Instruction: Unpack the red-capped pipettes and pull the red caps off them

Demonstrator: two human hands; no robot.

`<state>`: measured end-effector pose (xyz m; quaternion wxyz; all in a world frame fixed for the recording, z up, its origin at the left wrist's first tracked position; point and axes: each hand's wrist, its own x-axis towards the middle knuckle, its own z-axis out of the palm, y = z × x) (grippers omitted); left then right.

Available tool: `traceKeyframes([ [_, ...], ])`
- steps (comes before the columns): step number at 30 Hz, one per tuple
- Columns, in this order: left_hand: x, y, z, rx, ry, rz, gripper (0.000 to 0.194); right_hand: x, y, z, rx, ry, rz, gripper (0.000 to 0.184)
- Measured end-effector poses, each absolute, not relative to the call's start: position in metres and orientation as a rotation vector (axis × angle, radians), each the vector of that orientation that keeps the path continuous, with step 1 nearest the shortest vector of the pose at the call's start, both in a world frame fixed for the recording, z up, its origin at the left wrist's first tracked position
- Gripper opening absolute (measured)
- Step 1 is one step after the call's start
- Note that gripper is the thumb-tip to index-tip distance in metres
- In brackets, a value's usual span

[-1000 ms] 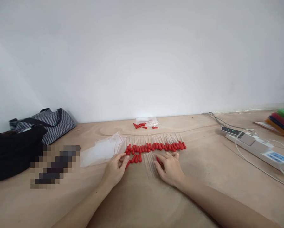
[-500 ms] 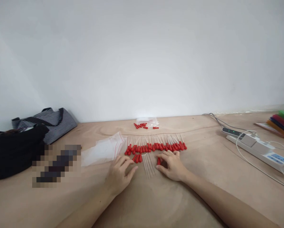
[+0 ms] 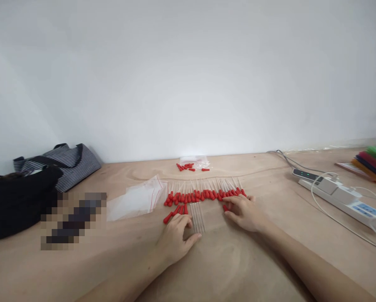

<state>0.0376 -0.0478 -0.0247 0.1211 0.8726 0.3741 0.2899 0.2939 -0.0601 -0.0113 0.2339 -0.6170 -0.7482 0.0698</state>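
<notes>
L hand [image 3: 179, 237]: fingers parted, released, by the nr ends of thin clear tubes [image 3: 198, 218] lying side by side on the wooden counter [image 3: 207, 272]. R hand [image 3: 243, 213], to their R: fingers grasping a red bulb [image 3: 225, 208]. Beyond: long row of red-ended droppers [image 3: 207, 194]; a few red bulbs [image 3: 168, 218] nr L hand. Clear bags [image 3: 137, 199] L, power strip [image 3: 366, 209] far R.

At lower center, the left hand [image 3: 178, 237] is beside clear tubes [image 3: 198, 218], thumb and fingers parted. Right of them, the right hand [image 3: 243, 212] has 1 red bulb [image 3: 225, 208] at its fingers. Above runs a row of red-bulbed droppers [image 3: 207, 194]; plastic bags [image 3: 134, 199] lie left of center.
</notes>
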Motion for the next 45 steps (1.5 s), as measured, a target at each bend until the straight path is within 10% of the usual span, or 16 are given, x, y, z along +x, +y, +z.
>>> traceKeyframes([
  [22, 0.035, -0.048, -0.01, 2.443, 1.071, 0.946, 0.015, 0.283, -0.04, -0.016, -1.599, -1.871, -0.523, 0.027],
  [33, 0.091, -0.042, -0.001, 1.453, 0.892, 0.858, 0.034, 0.234, -0.071, -0.021, -1.028, -2.022, -0.511, 0.016],
  [45, 0.04, -0.051, -0.011, 2.824, 0.983, 1.058, 0.018, 0.238, -0.071, -0.028, -0.955, -2.201, -0.547, 0.028],
])
